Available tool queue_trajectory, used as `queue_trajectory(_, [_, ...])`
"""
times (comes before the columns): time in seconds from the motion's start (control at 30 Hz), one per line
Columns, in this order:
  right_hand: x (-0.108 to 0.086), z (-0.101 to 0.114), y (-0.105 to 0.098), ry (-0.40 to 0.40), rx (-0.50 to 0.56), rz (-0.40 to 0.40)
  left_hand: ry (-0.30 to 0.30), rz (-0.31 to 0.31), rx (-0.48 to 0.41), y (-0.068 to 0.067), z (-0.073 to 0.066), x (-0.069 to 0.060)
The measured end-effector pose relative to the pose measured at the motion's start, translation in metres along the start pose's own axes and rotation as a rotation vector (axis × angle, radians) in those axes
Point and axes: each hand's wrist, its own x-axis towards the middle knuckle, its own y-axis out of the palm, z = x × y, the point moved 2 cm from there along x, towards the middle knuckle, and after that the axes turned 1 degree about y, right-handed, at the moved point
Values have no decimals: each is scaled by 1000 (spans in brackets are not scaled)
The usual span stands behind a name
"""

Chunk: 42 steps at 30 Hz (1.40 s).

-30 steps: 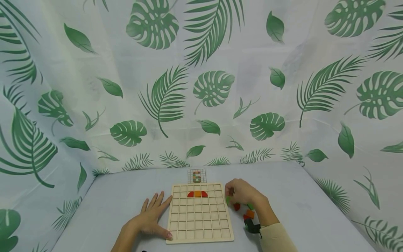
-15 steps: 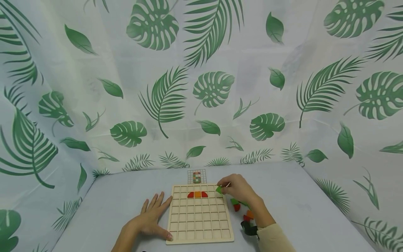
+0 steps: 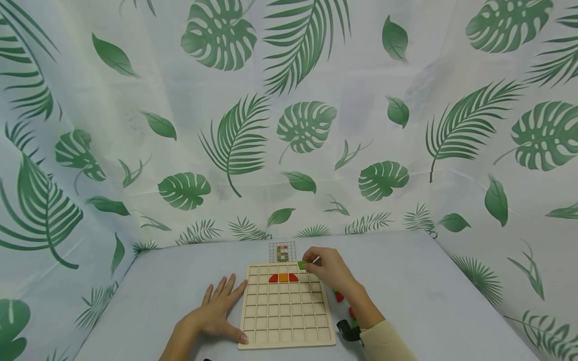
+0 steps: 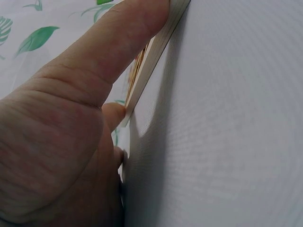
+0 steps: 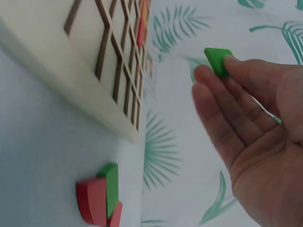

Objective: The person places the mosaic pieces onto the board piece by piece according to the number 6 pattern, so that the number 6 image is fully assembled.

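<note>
Green piece (image 3: 302, 264) hovers at the one o'clock edge of the wooden board (image 3: 285, 321), pinched by the right hand (image 3: 328, 269), as the left hand (image 3: 217, 313) lies spread along nine o'clock! Looks like a placing step; next move likely calls for squaring it up before release.

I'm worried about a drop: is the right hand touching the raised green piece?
Touching. The right wrist view shows the right hand pinching the raised green piece between thumb and fingers.
</note>
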Motion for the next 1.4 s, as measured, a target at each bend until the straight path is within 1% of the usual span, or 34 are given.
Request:
queue_trajectory(0.13, [2, 6, 7, -59, 81, -9, -4, -3, 1, 0, 0, 0])
queue_trajectory(0.27, [4, 12, 11, -148, 117, -61, -8, -4, 11, 0, 0, 0])
queue_trajectory(0.33, [6, 16, 13, -178, 148, -85, -10, -2, 15, 0, 0, 0])
queue_trajectory(0.4, [7, 19, 15, -189, 184, -95, -8, 2, 14, 0, 0, 0])
queue_trajectory(0.53, [9, 26, 19, -155, 247, -91, -6, 4, 14, 0, 0, 0])
queue_trajectory(0.63, [11, 31, 21, -125, 291, -71, -5, 1, 16, 0, 0, 0])
queue_trajectory(0.77, [12, 36, 25, -120, 345, -43, -8, -4, 20, 1, 1, 0])
queue_trajectory(0.9, [13, 37, 32, -114, 439, 6, -9, -5, 19, 1, 1, 0])
queue_trajectory(1.03, [14, 35, 41, -57, 546, 68, -4, -6, 20, 1, 1, 0])
queue_trajectory(1.13, [14, 32, 48, 11, 626, 111, 5, -8, 14, 0, 1, -1])
queue_trajectory(1.2, [14, 30, 53, 45, 658, 132, 8, -6, 9, -1, 1, -1])
queue_trajectory(1.27, [13, 29, 57, 77, 655, 146, 9, -3, 4, -1, 0, -1])
queue_trajectory(1.4, [12, 26, 62, 84, 580, 167, 10, 2, 3, -1, -1, -1])
